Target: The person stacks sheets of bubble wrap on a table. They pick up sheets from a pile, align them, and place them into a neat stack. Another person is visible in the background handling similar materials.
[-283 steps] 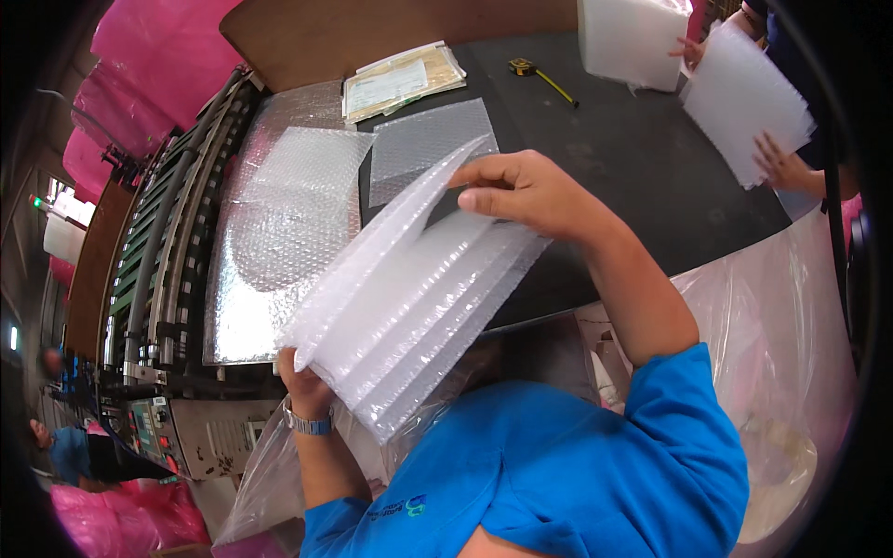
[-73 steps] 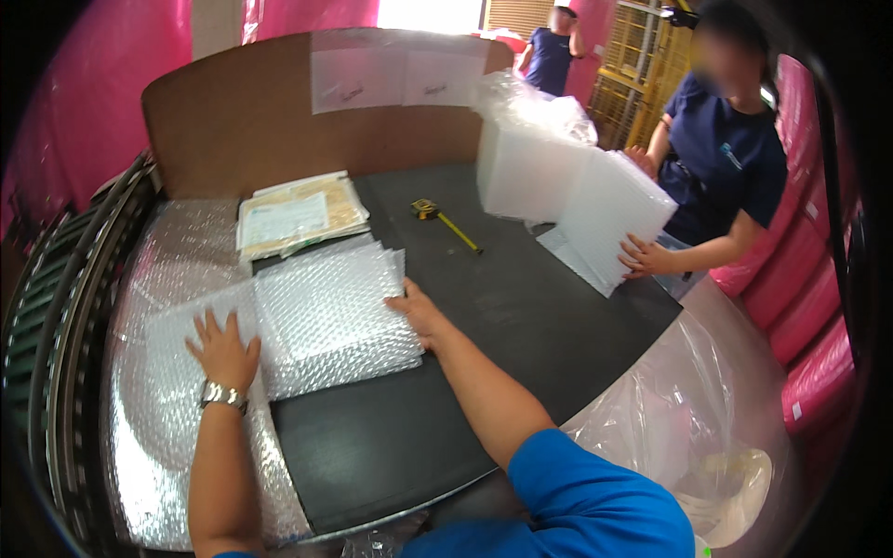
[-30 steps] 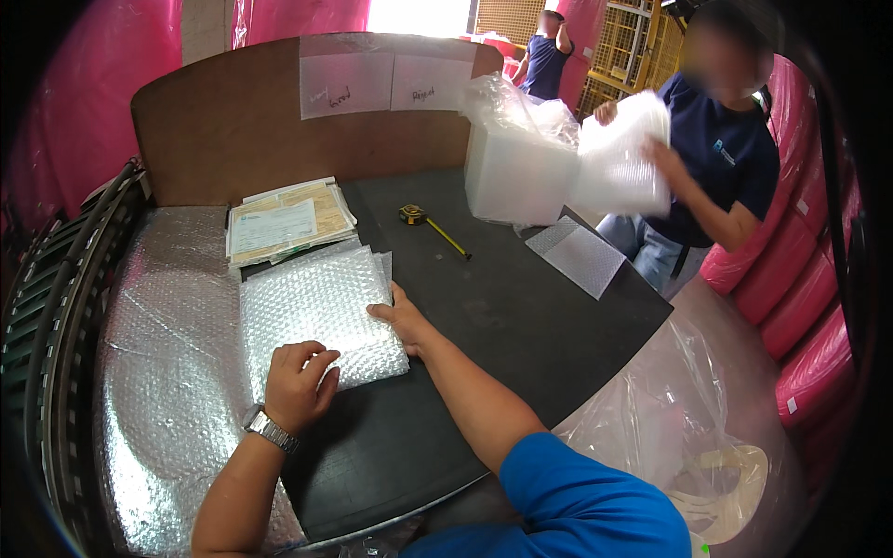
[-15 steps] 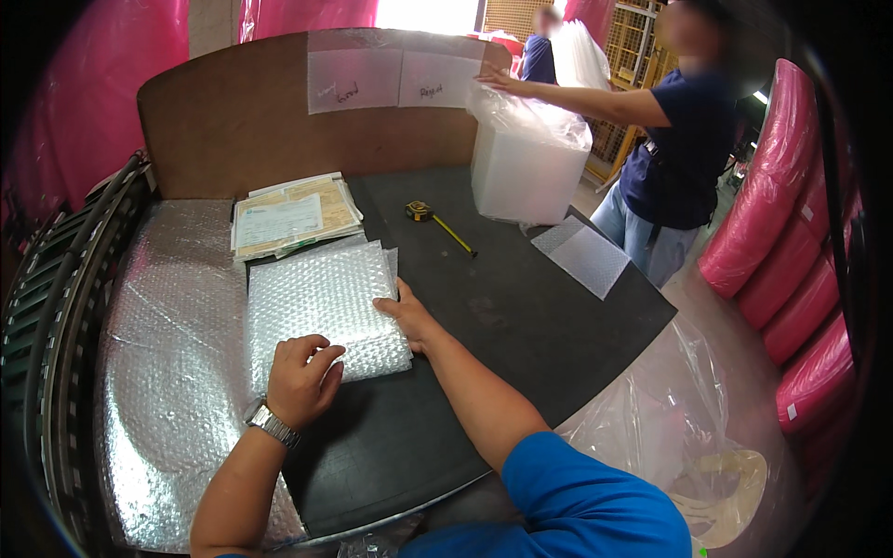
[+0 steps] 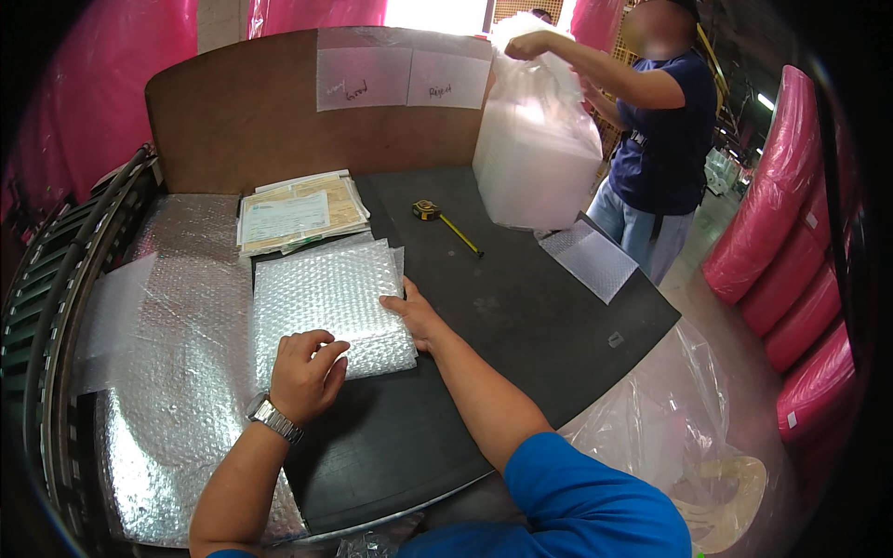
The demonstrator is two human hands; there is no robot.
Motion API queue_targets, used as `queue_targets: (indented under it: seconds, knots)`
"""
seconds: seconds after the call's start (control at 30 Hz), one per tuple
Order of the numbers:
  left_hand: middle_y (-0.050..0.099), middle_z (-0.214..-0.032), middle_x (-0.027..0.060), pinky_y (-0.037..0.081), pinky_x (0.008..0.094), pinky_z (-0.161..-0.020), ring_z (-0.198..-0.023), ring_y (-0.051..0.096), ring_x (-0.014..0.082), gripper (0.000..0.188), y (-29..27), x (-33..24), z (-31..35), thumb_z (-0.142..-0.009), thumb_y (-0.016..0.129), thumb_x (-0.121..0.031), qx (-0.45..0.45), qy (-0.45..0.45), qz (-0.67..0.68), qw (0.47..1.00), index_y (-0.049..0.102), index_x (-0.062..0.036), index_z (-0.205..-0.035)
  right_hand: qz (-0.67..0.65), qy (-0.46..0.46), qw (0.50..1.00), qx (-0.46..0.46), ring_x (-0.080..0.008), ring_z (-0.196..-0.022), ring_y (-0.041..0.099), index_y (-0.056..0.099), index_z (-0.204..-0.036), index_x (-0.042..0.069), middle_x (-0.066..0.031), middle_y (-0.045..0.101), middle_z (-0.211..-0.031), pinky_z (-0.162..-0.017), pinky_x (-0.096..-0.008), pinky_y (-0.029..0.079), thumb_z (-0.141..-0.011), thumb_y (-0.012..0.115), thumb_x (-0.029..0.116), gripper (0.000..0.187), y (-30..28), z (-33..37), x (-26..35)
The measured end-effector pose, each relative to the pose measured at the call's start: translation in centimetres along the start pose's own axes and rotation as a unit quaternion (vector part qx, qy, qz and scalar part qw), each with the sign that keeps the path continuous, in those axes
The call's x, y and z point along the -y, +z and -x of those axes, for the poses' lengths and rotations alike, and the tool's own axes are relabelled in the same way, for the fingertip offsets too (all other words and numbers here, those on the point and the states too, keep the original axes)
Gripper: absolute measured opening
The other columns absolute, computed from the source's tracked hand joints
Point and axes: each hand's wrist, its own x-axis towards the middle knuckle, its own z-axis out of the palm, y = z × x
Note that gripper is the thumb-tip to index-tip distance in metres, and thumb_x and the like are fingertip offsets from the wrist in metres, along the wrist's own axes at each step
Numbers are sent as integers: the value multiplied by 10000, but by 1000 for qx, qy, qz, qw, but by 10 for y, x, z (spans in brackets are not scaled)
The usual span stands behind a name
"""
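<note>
A stack of clear bubble-wrap pouches or sheets (image 5: 326,293) lies on the dark tabletop in front of me. My right hand (image 5: 414,316) grips its right edge, thumb on top and fingers underneath. Over the near left part of the stack is my left hand (image 5: 307,377), loosely curled, with a gap between thumb and fingers and nothing visible in it. A translucent sheet (image 5: 113,321) lies to the left, partly on the bubble wrap (image 5: 177,418) that covers the table's left side and reaching toward the rollers.
Papers (image 5: 302,214) lie behind the stack, with an extended tape measure (image 5: 426,210) to their right. A co-worker (image 5: 660,139) holds up a plastic bag around a white block of stacked sheets (image 5: 539,177). One loose bubble sheet (image 5: 591,260) lies nearby. A roller conveyor (image 5: 56,307) borders the left.
The translucent sheet has appeared at the left, over the bubble wrap. The co-worker has pulled the bag upward around the white block. My hands hold nearly the same positions.
</note>
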Motion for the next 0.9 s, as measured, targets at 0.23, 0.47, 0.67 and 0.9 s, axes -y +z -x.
queue_targets:
  seconds: [0.23,0.47,0.67,0.9]
  knots:
    - [547,-912,54,355,370,-732,-816,525,206,226,-3,2,1,-663,642,-120,-25,24,-72,997,600,-118,-885,-3,3,1000,-2,-276,-1012,502,71,-1351,71,-211,397,-1194,-781,-386,484,-809,528,75,709,0,-3,-2]
    - [316,-1318,155,187,525,-979,-1238,264,304,463,-27,47,0,-740,580,-317,136,-262,-367,882,492,-145,-1161,-15,3,1000,-7,-283,-1015,498,61,-1350,72,-212,388,-1196,-790,-396,483,-801,514,42,712,-7,-5,-7]
    - [286,-1337,212,220,567,-949,-1205,300,392,581,-17,76,32,-828,378,-505,312,-401,-175,844,352,-153,-1290,4,-29,1000,6,-286,-1006,492,55,-1352,80,-208,407,-1177,-787,-394,478,-772,507,-32,744,-17,-17,-23]
    - [304,-1328,207,305,483,-925,-1153,355,389,625,21,12,32,-763,514,-444,317,-244,-127,908,342,-165,-1295,16,-29,999,-26,-259,-966,497,144,-1314,59,-190,433,-1136,-791,-364,455,-707,489,-48,706,2,20,-6]
